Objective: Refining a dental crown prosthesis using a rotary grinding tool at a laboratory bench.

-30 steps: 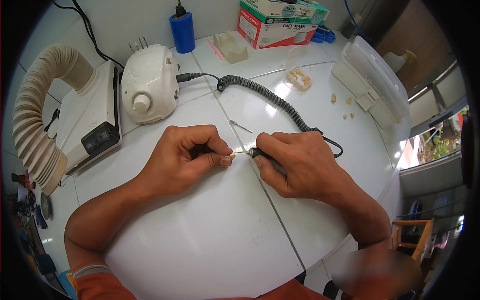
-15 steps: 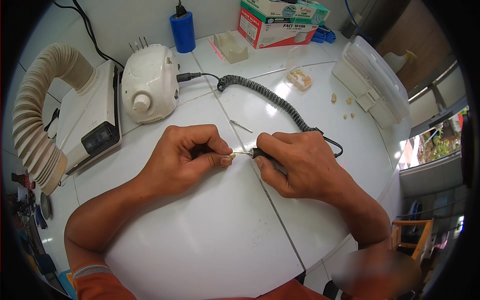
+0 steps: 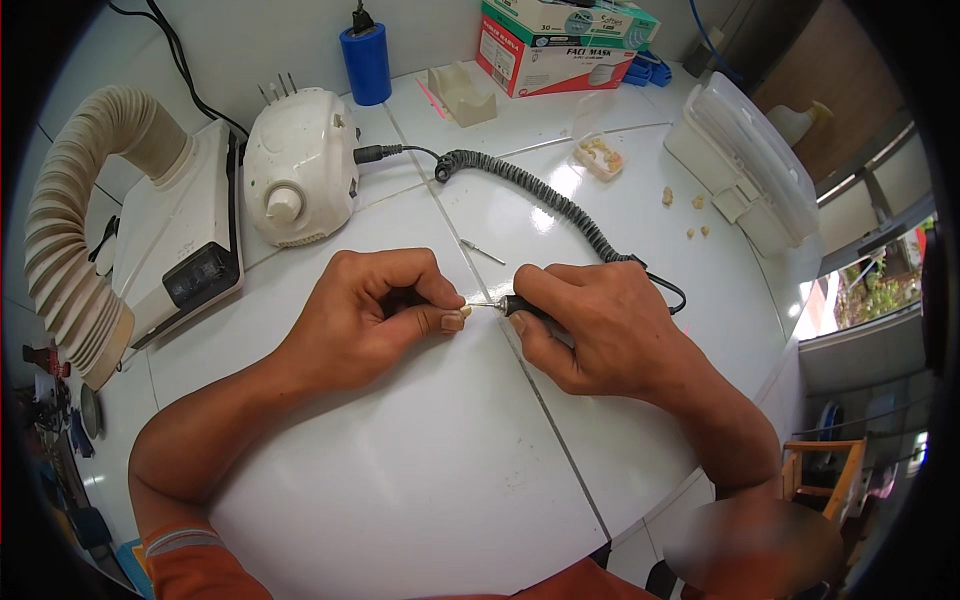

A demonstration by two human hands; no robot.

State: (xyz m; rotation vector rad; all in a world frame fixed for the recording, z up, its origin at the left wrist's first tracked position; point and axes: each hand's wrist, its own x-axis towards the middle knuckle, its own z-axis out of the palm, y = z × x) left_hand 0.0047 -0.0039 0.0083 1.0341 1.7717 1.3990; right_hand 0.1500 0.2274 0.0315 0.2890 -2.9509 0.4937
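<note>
My left hand (image 3: 365, 310) pinches a small cream-coloured dental crown (image 3: 466, 311) between thumb and forefinger; most of the piece is hidden by the fingertips. From the right, my right hand (image 3: 605, 325) grips a black rotary handpiece (image 3: 520, 307) with the fingers wrapped round it. Its thin metal bur (image 3: 484, 305) points left and reaches the crown's edge; whether it touches cannot be made out. Both hands are low over the white tiled table. A loose metal bur (image 3: 483, 252) lies on the tiles just beyond them.
A coiled grey cord (image 3: 545, 195) runs from the white motor control unit (image 3: 300, 165) to the handpiece. At left stands a dust extractor with a ribbed hose (image 3: 60, 220). Several crown pieces (image 3: 698, 202), a small clear box (image 3: 600, 158) and a lidded plastic case (image 3: 740, 165) are at far right.
</note>
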